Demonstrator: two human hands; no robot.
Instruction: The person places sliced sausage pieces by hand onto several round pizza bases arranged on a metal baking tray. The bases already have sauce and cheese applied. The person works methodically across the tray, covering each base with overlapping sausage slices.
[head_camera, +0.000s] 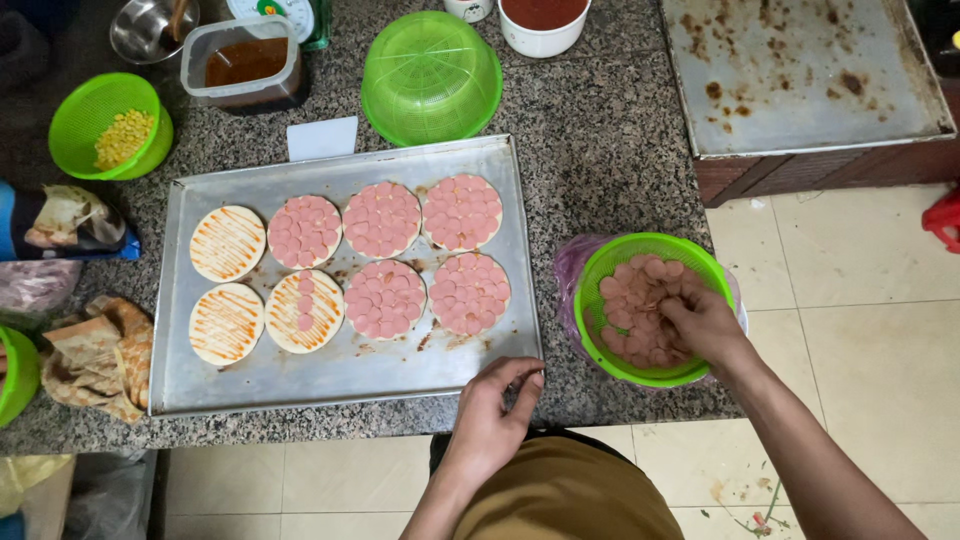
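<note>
Reaching down into the green basket (655, 262), my right hand (703, 325) has its fingers curled among the pink sausage slices (632, 305) heaped inside; the fingertips are buried in the pile, so I cannot tell whether they have actually closed on any slices. That basket sits at the front right edge of the granite bench (600, 150), over a purple plastic bag (570, 270), just beside the metal baking tray (350, 365). My left hand (492, 415) rests at the front edge of the bench, its loosely bent fingers touching the tray's near right corner, gripping nothing. On the tray lie seven round dough bases in two rows: four are fully covered with sausage slices, one in the front row (304, 311) carries sauce stripes and only a few slices down its middle, and the two at the left (227, 283) show sauce alone. Behind the tray stand an upturned green basket (431, 75) and a small green basket of corn kernels (110, 125).
</note>
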